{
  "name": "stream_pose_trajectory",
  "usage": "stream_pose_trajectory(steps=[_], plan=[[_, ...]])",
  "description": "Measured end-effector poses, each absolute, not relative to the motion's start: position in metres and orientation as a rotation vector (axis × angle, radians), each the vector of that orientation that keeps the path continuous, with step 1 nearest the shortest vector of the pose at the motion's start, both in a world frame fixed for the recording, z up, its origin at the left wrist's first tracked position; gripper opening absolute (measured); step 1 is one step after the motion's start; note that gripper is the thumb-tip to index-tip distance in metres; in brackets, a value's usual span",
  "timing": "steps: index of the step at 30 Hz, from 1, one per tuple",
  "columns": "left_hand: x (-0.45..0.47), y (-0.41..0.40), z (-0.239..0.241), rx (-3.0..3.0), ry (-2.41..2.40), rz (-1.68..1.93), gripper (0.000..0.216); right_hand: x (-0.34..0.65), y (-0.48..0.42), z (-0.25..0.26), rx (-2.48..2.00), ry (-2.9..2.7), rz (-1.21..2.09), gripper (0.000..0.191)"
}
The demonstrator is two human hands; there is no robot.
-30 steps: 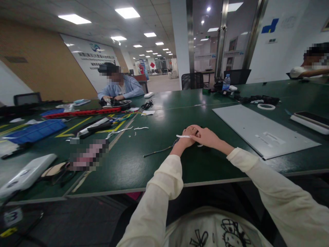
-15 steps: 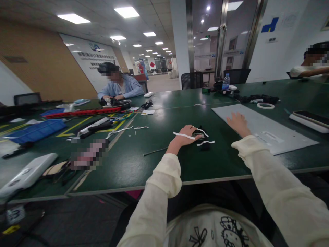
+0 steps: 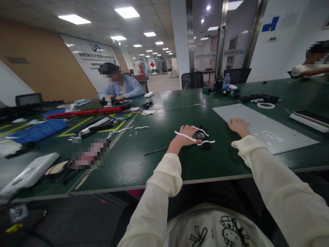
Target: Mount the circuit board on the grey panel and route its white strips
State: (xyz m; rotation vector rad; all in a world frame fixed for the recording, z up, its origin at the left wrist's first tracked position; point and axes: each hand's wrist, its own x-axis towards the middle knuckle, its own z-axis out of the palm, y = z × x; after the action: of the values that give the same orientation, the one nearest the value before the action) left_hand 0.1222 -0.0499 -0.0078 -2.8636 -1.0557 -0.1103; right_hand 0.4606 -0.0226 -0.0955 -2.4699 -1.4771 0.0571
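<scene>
My left hand (image 3: 185,134) rests on the green table (image 3: 144,151) with its fingers curled over a small dark part (image 3: 199,136). White tape strips (image 3: 205,141) lie across and beside that part. My right hand (image 3: 238,125) lies flat with fingers spread on the near left corner of a large grey panel (image 3: 264,127); it holds nothing. A thin dark wire (image 3: 155,151) runs left from under my left wrist.
A roll of white tape (image 3: 266,105) and black parts lie beyond the panel, and a white tray (image 3: 308,120) lies at far right. A water bottle (image 3: 226,82) stands at the back. Left: blue bin (image 3: 38,130), red strip (image 3: 82,112), white device (image 3: 28,175). Two other people sit at the table.
A second ago both hands were together over the small part. My right hand has since moved right onto the grey panel and flattened; my left hand stays on the part.
</scene>
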Motion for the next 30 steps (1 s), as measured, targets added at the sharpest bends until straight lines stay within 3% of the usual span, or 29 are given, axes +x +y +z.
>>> stream_pose_trajectory(steps=[13, 18, 30], plan=[[0.122, -0.043, -0.014, -2.862, -0.992, -0.229, 0.062, 0.455, -0.024, -0.093, -2.481, -1.5, 0.059, 0.063], [0.119, -0.043, -0.006, -2.783, -1.022, -0.364, 0.053, 0.45, -0.024, -0.092, -2.486, -1.524, 0.059, 0.065], [0.113, -0.045, 0.013, -2.629, -1.071, -0.426, 0.058, 0.419, -0.033, -0.084, -2.403, -1.759, 0.114, 0.071]])
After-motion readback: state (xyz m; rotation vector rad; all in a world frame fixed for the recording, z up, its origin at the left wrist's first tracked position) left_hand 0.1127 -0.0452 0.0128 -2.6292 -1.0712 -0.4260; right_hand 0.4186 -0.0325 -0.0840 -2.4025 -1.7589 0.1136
